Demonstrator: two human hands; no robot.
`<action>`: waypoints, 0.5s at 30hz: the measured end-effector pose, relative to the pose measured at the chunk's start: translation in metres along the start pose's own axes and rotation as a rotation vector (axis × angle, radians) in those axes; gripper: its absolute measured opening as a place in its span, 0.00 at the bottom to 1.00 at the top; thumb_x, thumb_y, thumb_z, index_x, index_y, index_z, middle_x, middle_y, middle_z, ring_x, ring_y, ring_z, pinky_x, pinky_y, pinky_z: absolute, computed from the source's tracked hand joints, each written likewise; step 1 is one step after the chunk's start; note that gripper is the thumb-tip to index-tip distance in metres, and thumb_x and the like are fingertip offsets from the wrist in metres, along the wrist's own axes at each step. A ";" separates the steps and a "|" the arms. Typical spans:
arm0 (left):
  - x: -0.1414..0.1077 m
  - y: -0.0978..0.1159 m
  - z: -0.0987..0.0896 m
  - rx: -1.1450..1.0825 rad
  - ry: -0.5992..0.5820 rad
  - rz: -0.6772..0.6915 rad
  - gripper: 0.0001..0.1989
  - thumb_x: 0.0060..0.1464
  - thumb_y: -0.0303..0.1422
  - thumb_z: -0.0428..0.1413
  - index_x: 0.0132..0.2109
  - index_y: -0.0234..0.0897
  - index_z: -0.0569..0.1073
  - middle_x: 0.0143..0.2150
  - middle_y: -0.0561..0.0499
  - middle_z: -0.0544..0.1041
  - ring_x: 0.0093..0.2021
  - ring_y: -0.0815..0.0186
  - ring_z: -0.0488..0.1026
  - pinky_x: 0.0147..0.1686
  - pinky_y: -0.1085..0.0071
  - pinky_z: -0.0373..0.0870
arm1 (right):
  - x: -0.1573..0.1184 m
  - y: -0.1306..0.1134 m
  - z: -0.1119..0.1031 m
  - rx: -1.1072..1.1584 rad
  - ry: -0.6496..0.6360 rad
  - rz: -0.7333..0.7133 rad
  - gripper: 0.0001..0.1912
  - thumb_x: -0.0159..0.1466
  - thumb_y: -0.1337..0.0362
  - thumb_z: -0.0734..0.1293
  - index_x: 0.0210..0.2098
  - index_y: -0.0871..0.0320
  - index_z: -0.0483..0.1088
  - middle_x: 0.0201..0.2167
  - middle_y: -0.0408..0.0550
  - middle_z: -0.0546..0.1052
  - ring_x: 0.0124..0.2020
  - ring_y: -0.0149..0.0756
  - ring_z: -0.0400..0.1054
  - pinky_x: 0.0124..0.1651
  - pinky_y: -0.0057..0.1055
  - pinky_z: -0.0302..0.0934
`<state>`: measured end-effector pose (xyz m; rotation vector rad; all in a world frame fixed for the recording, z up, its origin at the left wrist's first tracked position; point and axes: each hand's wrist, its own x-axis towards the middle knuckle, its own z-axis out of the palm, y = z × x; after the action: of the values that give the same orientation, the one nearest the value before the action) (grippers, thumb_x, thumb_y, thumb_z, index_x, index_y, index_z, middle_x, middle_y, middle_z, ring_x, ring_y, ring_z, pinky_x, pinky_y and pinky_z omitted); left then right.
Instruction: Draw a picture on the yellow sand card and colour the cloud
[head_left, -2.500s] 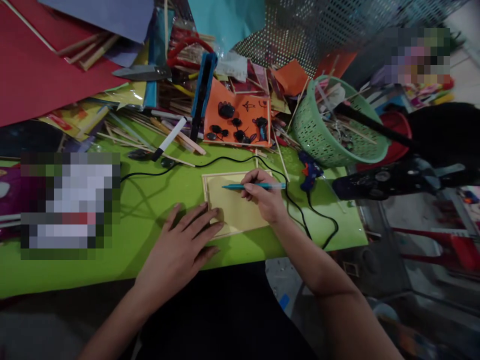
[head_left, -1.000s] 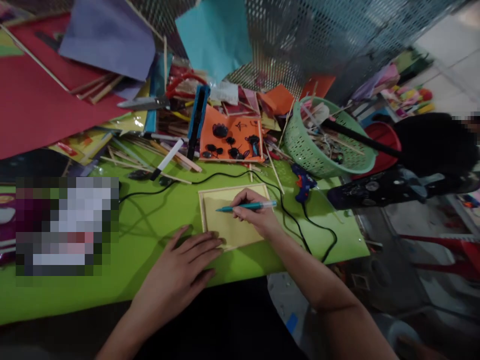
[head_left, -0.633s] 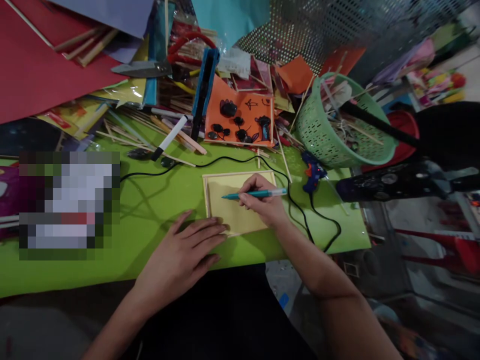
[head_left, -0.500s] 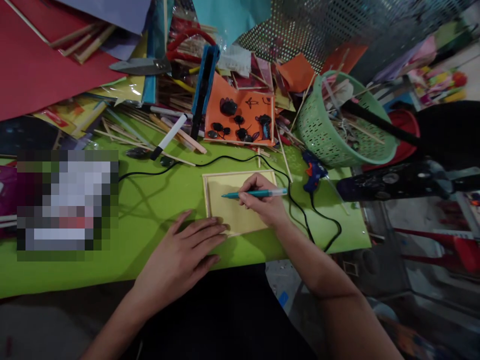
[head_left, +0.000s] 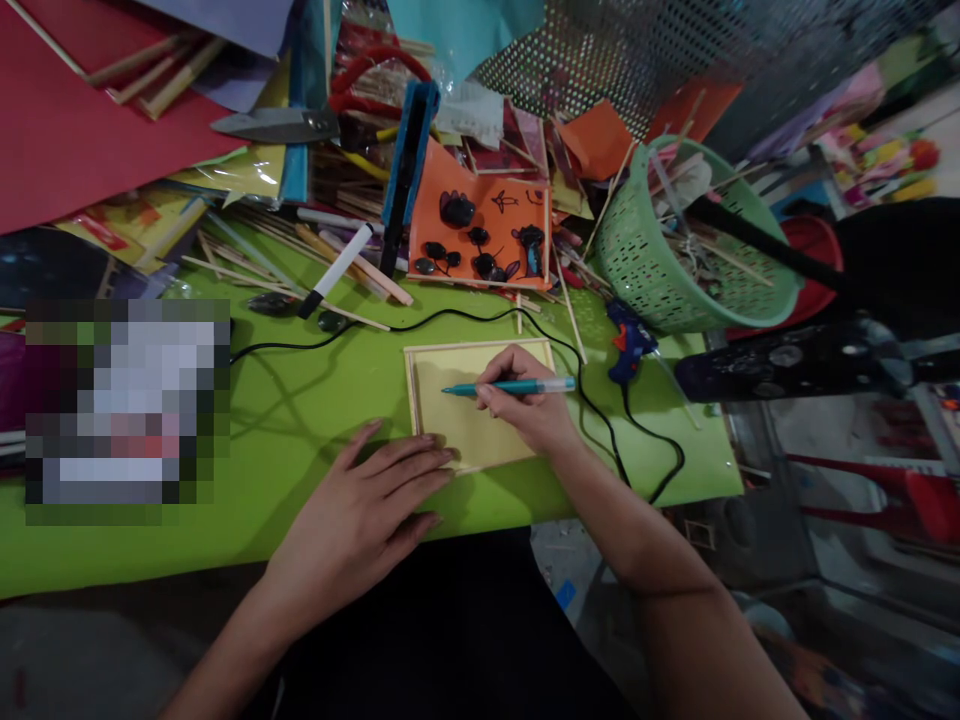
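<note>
A sheet of yellow paper [head_left: 480,425] edged with thin wooden sticks lies before me on the green tabletop. My right hand [head_left: 525,400] rests over its right side, fingers pinched round a teal pen [head_left: 517,387]. The pen points left, its tip over the paper; whether it touches the surface I cannot tell. My left hand [head_left: 367,505] lies flat with fingers spread, fingertips on the lower left corner of the framed paper. No drawn marks show on the visible part of the paper.
Behind stands an orange picture [head_left: 480,225] with dark stones glued on. A blue glue gun [head_left: 630,340] with a black cord lies right, near a green basket [head_left: 697,240]. Scissors [head_left: 277,124], a white marker [head_left: 336,270] and sticks crowd the back; a pixelated patch covers the left.
Both hands and the pen hold nearly the same pose over the paper. The view has shifted very slightly.
</note>
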<state>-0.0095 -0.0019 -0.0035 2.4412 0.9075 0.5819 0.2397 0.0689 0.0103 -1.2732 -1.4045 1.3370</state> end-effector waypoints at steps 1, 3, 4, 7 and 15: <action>0.000 0.000 0.000 -0.004 0.000 -0.002 0.21 0.68 0.31 0.55 0.65 0.43 0.72 0.65 0.48 0.78 0.68 0.57 0.71 0.75 0.45 0.48 | 0.000 0.000 0.000 0.004 0.000 -0.002 0.14 0.63 0.54 0.75 0.34 0.55 0.69 0.26 0.40 0.75 0.26 0.28 0.67 0.27 0.28 0.60; 0.001 0.002 -0.001 -0.011 0.008 -0.014 0.21 0.67 0.32 0.56 0.65 0.44 0.72 0.64 0.47 0.79 0.67 0.56 0.72 0.74 0.44 0.49 | 0.000 -0.002 0.001 0.006 0.005 0.002 0.15 0.63 0.54 0.75 0.34 0.55 0.69 0.26 0.40 0.75 0.26 0.28 0.66 0.27 0.28 0.60; 0.002 0.003 0.000 -0.011 0.015 -0.019 0.21 0.67 0.32 0.57 0.65 0.44 0.72 0.64 0.46 0.79 0.67 0.55 0.72 0.74 0.43 0.50 | 0.000 -0.002 0.001 0.006 0.006 0.008 0.15 0.63 0.53 0.75 0.34 0.55 0.69 0.26 0.40 0.75 0.26 0.28 0.66 0.27 0.28 0.59; 0.007 0.007 0.001 0.001 0.048 -0.028 0.22 0.65 0.30 0.57 0.65 0.43 0.73 0.64 0.44 0.78 0.66 0.53 0.73 0.73 0.42 0.53 | 0.000 -0.003 0.001 0.005 0.012 0.004 0.16 0.63 0.52 0.75 0.35 0.55 0.69 0.26 0.40 0.75 0.25 0.28 0.65 0.26 0.28 0.59; 0.024 0.009 0.012 0.057 0.064 0.002 0.24 0.65 0.37 0.59 0.65 0.37 0.71 0.66 0.43 0.77 0.67 0.51 0.72 0.72 0.41 0.54 | 0.003 -0.001 -0.001 -0.012 0.060 -0.037 0.16 0.64 0.52 0.75 0.35 0.55 0.69 0.27 0.40 0.75 0.26 0.29 0.67 0.30 0.29 0.62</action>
<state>0.0180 0.0048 -0.0026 2.4870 0.9595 0.6470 0.2399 0.0720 0.0116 -1.2784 -1.3897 1.2577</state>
